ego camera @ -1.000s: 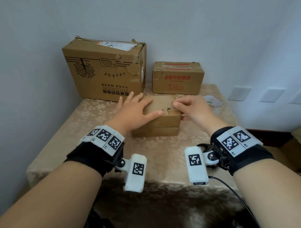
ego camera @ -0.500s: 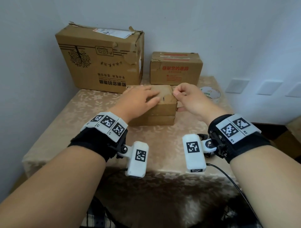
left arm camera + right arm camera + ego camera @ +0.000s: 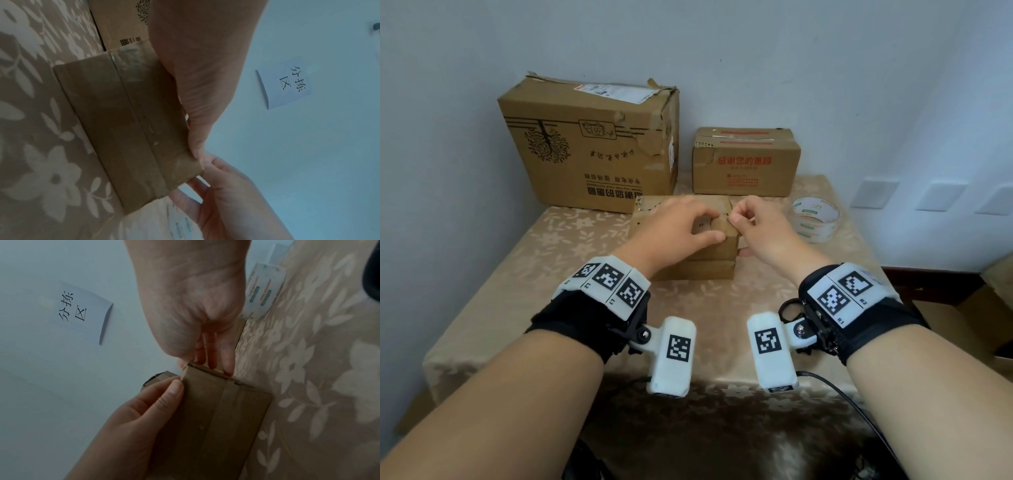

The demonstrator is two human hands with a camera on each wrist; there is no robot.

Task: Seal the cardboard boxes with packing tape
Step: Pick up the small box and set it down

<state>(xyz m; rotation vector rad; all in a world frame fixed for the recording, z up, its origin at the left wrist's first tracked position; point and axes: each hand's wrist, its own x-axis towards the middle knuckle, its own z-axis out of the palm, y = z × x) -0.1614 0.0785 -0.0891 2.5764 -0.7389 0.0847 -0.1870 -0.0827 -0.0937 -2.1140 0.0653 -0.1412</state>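
Note:
A small flat cardboard box lies in the middle of the table, with clear tape across its front face. My left hand arches over its top, fingertips on the lid and thumb at the front top edge, holding it down. My right hand pinches the box's right end flap between thumb and fingers; the other fingers run down that end. A roll of clear packing tape sits on the table just right of my right hand, untouched.
A large printed carton and a medium carton with red print stand against the back wall behind the small box. The table carries a beige floral cloth. A paper note hangs on the wall.
My left hand has gone from lying flat on the lid to arching over it with the thumb at the front edge. My right hand has kept its pinch at the right end.

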